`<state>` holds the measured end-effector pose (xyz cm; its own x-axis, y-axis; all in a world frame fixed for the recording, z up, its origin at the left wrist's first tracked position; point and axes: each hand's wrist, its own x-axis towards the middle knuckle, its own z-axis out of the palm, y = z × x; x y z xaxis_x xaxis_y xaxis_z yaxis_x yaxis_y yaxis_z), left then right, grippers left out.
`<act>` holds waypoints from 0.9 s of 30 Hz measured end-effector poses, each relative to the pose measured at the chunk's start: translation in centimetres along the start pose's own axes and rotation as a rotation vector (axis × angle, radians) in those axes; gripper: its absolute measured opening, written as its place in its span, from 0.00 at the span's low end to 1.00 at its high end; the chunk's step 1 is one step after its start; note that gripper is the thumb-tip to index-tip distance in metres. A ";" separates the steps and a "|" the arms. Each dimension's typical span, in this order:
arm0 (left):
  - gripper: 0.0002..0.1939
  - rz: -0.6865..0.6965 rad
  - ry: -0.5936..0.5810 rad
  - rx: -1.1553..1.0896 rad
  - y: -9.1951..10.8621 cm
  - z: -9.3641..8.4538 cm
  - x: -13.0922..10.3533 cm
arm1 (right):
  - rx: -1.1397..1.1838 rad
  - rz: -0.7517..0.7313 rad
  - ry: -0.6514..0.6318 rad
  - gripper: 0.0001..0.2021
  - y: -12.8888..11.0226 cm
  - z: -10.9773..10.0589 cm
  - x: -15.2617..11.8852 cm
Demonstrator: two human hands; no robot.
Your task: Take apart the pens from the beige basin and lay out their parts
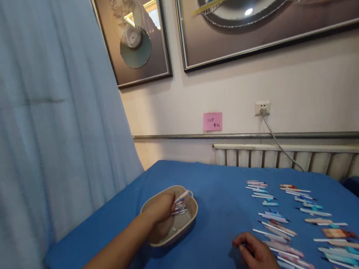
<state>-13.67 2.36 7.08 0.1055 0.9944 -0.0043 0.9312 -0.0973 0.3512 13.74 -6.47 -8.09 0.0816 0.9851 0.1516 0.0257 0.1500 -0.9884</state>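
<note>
My left hand [164, 207] reaches over the beige oval basin [191, 220] with its fingers closed on a slim white stick [182, 196], which points up to the right. Beneath the fingers lie several pale, thin pen-like pieces [181, 209] in the basin. My right hand [257, 253] hovers low over the blue cloth, fingers curled in and thumb against them; whatever is in them, if anything, is too small to make out. Just right of it are rows of pens and white sticks [283, 246], grouped in small sets.
A second column of pens and sticks [336, 232] runs along the right of the blue-covered table [215, 231]. Behind stand a radiator [256, 157] and a socket [262, 108] with a hanging cord. A blue curtain [50, 119] hangs at the left. A pink note [212, 121] is on the wall.
</note>
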 end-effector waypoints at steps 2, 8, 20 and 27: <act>0.12 0.119 0.018 -0.038 2.5 0.1 -0.5 | 0.067 0.014 -0.017 0.14 -0.7 0.0 0.0; 0.13 0.467 -0.106 -0.279 11.9 6.7 -2.6 | 0.330 0.039 -0.027 0.20 -3.9 -1.5 1.1; 0.10 0.410 -0.115 -0.719 13.7 14.6 -1.6 | 0.570 0.064 0.301 0.17 -2.6 -3.7 3.8; 0.13 0.407 -0.132 -0.638 12.6 14.3 -1.4 | 0.571 0.115 0.325 0.18 -2.0 -3.7 3.8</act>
<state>2.93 -0.81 -1.87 0.4746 0.8685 0.1432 0.4331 -0.3720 0.8210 17.70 -3.36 -5.49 0.3507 0.9353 -0.0470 -0.5251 0.1548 -0.8368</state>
